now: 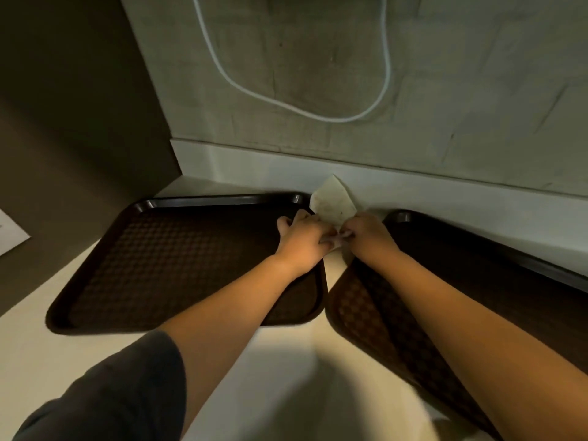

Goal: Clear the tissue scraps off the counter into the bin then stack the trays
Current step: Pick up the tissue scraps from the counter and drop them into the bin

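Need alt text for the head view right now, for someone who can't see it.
Both hands, left hand and right hand, pinch a tissue scrap at the wall, between two dark brown trays, left tray and right tray, lying apart on the pale counter.

Backdrop of wall, cable and paper

A grey block wall (445, 74) fills the view from twelve to two o'clock, with a thin white cable (222, 74) hanging against it in a loose loop. A pale skirting strip (254, 160) runs along its foot. At nine o'clock, a white paper sheet (9, 232) lies against a dark brown side panel (63, 90).
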Available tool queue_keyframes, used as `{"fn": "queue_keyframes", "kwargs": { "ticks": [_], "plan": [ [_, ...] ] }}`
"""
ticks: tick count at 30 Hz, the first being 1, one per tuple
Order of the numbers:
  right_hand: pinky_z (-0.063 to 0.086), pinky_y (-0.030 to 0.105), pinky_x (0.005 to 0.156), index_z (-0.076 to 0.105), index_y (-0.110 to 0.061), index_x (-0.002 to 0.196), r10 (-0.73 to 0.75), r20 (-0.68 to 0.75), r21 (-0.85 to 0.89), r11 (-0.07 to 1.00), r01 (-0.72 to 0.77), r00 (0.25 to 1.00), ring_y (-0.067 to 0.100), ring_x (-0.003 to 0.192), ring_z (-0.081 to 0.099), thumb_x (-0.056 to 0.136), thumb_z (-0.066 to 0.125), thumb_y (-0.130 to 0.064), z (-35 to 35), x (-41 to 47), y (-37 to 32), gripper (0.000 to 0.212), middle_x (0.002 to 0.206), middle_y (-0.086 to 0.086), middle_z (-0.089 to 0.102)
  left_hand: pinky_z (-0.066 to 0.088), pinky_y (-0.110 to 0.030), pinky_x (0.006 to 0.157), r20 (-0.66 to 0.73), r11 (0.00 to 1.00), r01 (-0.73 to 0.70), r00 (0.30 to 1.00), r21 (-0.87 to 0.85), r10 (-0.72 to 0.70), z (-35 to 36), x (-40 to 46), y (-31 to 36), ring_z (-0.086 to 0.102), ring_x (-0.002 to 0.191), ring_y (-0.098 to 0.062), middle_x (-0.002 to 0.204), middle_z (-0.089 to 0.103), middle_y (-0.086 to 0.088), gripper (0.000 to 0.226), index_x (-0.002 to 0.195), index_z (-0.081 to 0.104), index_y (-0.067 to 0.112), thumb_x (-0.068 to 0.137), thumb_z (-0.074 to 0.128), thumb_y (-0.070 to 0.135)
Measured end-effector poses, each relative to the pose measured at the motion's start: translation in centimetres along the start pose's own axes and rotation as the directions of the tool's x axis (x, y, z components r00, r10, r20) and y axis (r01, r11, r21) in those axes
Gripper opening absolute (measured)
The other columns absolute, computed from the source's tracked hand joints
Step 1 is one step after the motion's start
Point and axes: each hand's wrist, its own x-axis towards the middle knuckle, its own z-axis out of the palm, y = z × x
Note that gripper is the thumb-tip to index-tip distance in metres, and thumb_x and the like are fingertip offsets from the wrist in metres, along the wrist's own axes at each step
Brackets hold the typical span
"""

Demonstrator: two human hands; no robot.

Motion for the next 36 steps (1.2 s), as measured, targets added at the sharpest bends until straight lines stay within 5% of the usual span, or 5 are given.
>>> {"fn": "queue_keyframes", "kwargs": {
  "ticks": [6,19,24,36],
  "plan": [
    [0.041,0.028,0.081,0.065,-0.005,0.108,-0.059,-0.099,-0.019,0.998,0.057,0.993,0.033,0.102,0.057,0.091,0.050,-0.008,-2.2,-3.4,-3.3,0.023,0.115,0.018,0.056,0.019,-0.033,0.081,-0.112,0.995,-0.006,0.994,-0.098,-0.005,-3.3,-3.9,-0.6,0.038,0.115,-0.020,0.110,0.060,0.001,0.023,0.110,0.061,0.025,0.090,0.052,0.029],
    [0.045,0.033,0.075,0.070,-0.004,0.100,-0.297,-0.240,0.063,0.945,0.321,0.924,0.032,0.091,0.058,0.087,0.057,0.000,0.4,-12.8,-16.3,0.019,0.100,0.017,0.060,0.043,-0.036,0.084,-0.173,0.968,0.036,0.982,-0.247,-0.081,-11.1,-19.2,-5.9,0.052,0.090,-0.017,0.093,0.052,0.003,0.014,0.100,0.062,0.020,0.089,0.054,0.023],
    [0.046,0.037,0.079,0.068,-0.003,0.103,-0.384,-0.189,0.136,0.901,0.411,0.904,0.032,0.091,0.058,0.087,0.054,0.003,3.1,-17.9,-23.1,0.022,0.101,0.018,0.059,0.030,-0.017,0.066,-0.179,0.954,0.138,0.965,-0.268,-0.190,-14.0,-27.6,-8.6,0.048,0.080,-0.012,0.093,0.049,0.000,0.014,0.100,0.063,0.014,0.089,0.054,0.016],
    [0.042,0.027,0.084,0.064,-0.004,0.105,-0.591,-0.019,0.328,0.758,0.563,0.807,0.029,0.103,0.058,0.086,0.053,0.002,10.9,-31.2,-39.1,0.023,0.112,0.017,0.061,0.032,-0.017,0.079,-0.288,0.894,0.425,0.846,-0.143,-0.449,-20.7,-51.9,-14.8,0.045,0.087,-0.010,0.097,0.047,0.002,0.019,0.104,0.064,0.015,0.092,0.051,0.011]
  ]
}}
